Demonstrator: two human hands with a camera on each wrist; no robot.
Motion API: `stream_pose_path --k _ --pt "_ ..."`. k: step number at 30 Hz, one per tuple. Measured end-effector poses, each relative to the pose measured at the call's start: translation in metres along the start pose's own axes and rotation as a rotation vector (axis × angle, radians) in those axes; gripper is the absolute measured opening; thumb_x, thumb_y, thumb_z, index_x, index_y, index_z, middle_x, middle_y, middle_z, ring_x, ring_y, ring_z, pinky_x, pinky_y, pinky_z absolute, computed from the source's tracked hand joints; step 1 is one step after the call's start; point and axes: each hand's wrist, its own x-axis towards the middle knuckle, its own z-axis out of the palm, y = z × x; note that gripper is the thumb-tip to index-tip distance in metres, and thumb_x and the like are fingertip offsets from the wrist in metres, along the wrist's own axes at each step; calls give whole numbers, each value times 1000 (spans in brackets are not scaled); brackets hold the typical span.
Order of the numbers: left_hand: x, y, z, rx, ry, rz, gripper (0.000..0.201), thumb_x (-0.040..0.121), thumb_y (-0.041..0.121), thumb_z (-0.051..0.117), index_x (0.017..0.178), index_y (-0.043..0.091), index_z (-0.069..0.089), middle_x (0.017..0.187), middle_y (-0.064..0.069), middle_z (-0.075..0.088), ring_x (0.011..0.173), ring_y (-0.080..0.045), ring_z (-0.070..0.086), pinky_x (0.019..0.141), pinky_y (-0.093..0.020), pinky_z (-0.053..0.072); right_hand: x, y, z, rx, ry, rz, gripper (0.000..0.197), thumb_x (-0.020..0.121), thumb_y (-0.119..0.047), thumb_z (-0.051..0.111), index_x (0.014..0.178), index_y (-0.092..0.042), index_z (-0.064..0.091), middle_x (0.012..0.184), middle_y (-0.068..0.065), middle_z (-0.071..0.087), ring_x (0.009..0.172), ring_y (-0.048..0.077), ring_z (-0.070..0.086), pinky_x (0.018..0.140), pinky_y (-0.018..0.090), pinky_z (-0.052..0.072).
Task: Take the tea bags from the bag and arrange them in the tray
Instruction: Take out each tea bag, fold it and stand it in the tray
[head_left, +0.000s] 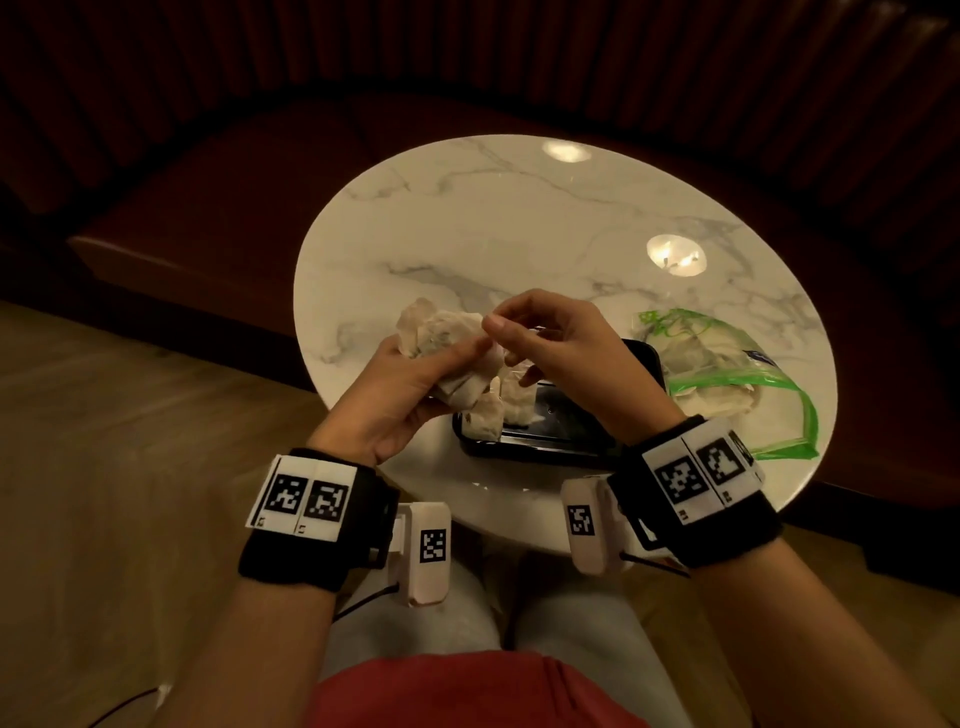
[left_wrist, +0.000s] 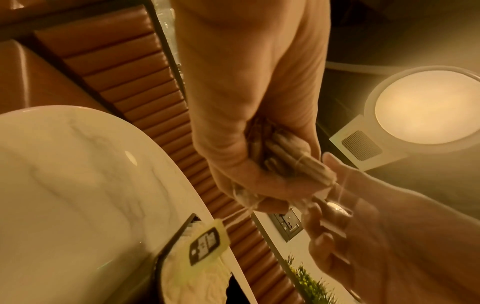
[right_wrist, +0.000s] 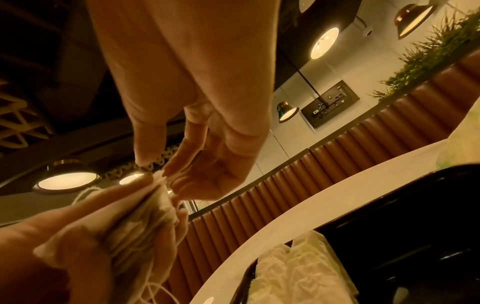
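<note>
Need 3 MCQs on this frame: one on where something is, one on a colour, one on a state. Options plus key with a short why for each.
1. Where is the black tray?
A. on the floor
B. at the table's near edge, left of the zip bag
C. on the bench seat

2. What colour is the zip bag's trim?
A. red
B. blue
C. green

3. What is the left hand doing?
A. gripping a bunch of tea bags
B. resting flat on the table
C. holding the tray

Key: 1 B, the head view shows the tray on the marble top beside the bag. 2 C, green strips edge the clear plastic. 3 A, its fingers curl round the bunch above the tray while the right hand pinches at the bunch's top edge.
</note>
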Motion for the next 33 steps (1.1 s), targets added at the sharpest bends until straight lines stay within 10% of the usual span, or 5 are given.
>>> stream_pose_path --k 16,33 --pt "-6 5 6 -176 -138 -51 29 76 20 64 104 11 67 94 -10 72 89 -21 69 77 -36 60 5 -10 -13 -42 51 -42 9 95 -16 61 98 -8 62 83 14 71 70 13 65 66 30 53" --pt "-3 -7 8 -323 -49 -50 42 68 22 75 106 10 66 92 -9 74 84 -22 72 71 -31 60 5 -12 -15 -229 163 -184 6 95 -15 61 98 -13 66 89 -6 68 73 -2 59 69 15 49"
